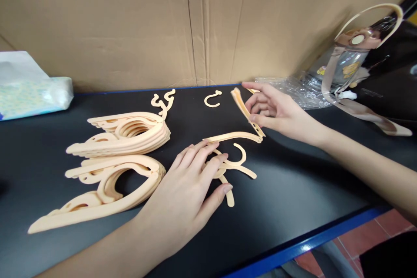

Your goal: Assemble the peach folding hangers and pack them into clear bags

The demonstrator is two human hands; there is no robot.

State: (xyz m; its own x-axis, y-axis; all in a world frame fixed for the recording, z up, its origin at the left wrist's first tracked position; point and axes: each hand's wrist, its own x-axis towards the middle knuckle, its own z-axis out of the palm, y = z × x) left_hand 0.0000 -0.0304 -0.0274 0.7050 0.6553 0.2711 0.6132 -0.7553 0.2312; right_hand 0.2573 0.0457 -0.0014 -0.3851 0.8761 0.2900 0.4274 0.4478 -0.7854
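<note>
L fingers [199, 156] lie flat & spread, palm down, gripping nothing; the L hand [184, 191] presses on the hooks [240, 164], a small tangle of loose peach pcs on the bench [293, 191], near centre. Hooks poke out right of the fingertips, and one stem runs near-ward beside the thumb.

Left of that hand: near stack [107, 193] of peach hanger halves, fanned toward the near-left. Just beyond it a far stack [128, 134], same pcs, the two touching or nearly so.

Just past the L fingertips is the hanger [234, 136], a hinged 2-part strip. One half lies flat on the bench w/ its left end at the L index tip; the other half is tilted up & away from the hinge at right. R fingers [257, 118] pinch that raised half, thumb vs curled fingers, index stretched out left along its top. R hand [276, 110] comes in from the right.

Farther: single hook [212, 99] at centre, hook pair [163, 102] left of it, apart from each other. Far left, tissue pack [35, 91]. Far right, clear bag [288, 89] & bottle [347, 58] w/ strap. Cardboard [130, 21] stands along the far edge.
</note>
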